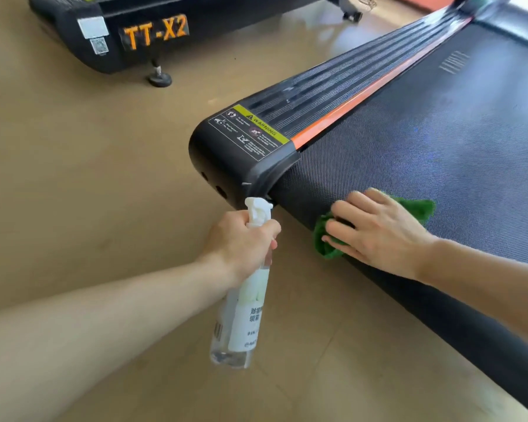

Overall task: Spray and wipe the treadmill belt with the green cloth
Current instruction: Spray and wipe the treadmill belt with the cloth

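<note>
The wiping stage appears to be under way, at the rear end of the treadmill belt (424, 141). The right hand (375, 233) lies flat, fingers straight and spread, pressing the green cloth (326, 242) onto the belt right where the belt curves down over its rear edge; the cloth shows on both sides of the hand. The left hand (241, 242) is wrapped tightly round the neck of the spray bottle (244, 315), which hangs off the belt's rear edge, just beside the black corner cap (223, 159) carrying the warning label (250, 130).

The bottle's nozzle points roughly toward the belt, but no mist or wet patch can be made out on the dark weave, so whether spraying is finished is unclear. Judging by the cloth's position, only this rear corner is being wiped; the long stretch of belt beyond the cloth, running alongside the orange trim strip (363, 99), probably remains to be covered.
</note>
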